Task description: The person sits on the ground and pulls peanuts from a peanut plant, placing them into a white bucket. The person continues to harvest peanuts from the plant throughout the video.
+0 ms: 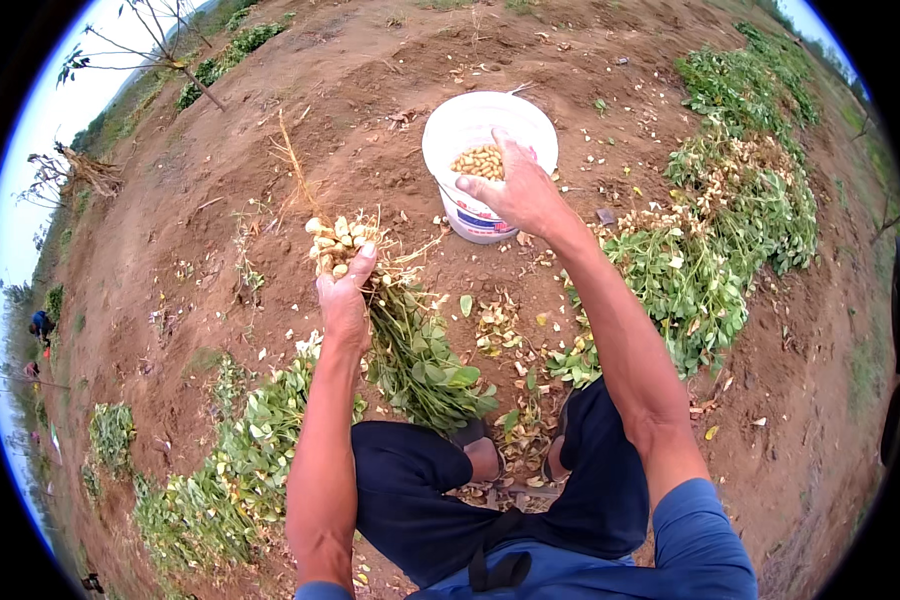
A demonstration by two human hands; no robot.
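Observation:
My left hand (345, 300) grips a bunch of peanut plants (420, 360) near the roots. Pale peanut pods (337, 241) cluster above my thumb, and the leafy stems hang down toward my feet. Over the mouth of a white plastic bucket (441, 124) is my right hand (514, 184), with thumb and fingers spread apart and nothing visible between them. Loose peanuts (478, 160) lie inside the bucket, partly covered by that hand. The bucket stands upright on the soil and bears printed writing on its side.
Piled peanut plants (690, 285) line the right side, some with pods showing. Another heap of plants (232, 465) lies at my left. Dry leaves (499, 326) litter the brown soil (360, 75) before me. A thin bare tree (169, 60) rises far left, and a person (41, 324) is in the distance.

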